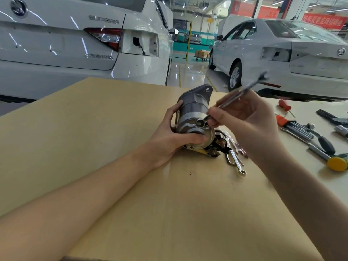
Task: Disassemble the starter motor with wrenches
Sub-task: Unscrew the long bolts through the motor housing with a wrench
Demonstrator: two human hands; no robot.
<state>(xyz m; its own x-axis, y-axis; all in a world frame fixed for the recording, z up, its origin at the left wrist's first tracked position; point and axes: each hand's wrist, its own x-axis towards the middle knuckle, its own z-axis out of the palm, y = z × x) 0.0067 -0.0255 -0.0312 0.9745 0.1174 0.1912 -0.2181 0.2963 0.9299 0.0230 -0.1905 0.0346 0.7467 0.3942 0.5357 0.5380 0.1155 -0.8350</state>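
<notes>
Two white cars [75, 44] are standing behind the table [113, 129], one lettered "SUPERB". On it, the left hand [169, 136] is grasping the starter motor [194, 113] while the right hand [244, 121] is pinching a wrench [239, 94], its ring end sitting on the motor's end.

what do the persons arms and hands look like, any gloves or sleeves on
Both arms are bare up to the bottom edge of the picture, with no sleeve showing. The left hand and the right hand wear no gloves. No watch, ring or bracelet shows on either wrist or on the fingers in view, and no markings can be seen.
</notes>
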